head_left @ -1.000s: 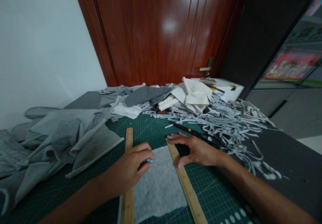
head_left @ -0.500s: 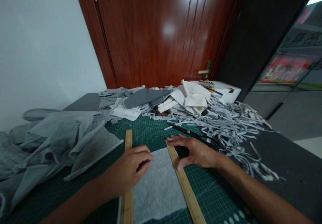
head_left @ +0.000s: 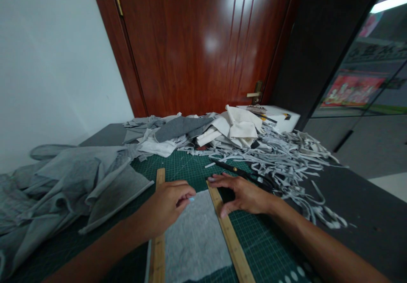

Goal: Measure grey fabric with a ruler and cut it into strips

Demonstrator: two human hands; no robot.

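A light grey piece of fabric [head_left: 195,240] lies on a green cutting mat [head_left: 270,245] between two wooden rulers. My left hand [head_left: 165,206] rests over the left ruler [head_left: 158,232] and pinches a small pale blue piece, probably chalk [head_left: 191,199], at the fabric's top edge. My right hand [head_left: 243,194] presses down with spread fingers on the top end of the right ruler [head_left: 230,240]. Black scissors [head_left: 244,175] lie just beyond my right hand.
Crumpled grey cloth [head_left: 76,181] covers the left of the table. Folded grey and white fabrics [head_left: 222,130] pile up at the back, with a heap of cut grey strips [head_left: 292,160] at the right. A white box [head_left: 280,116] stands before the red-brown door [head_left: 197,41].
The view has tilted up a little, so everything sits lower in the frame. Both hands stay on the rulers; my left hand has edged slightly up along the fabric's top edge.
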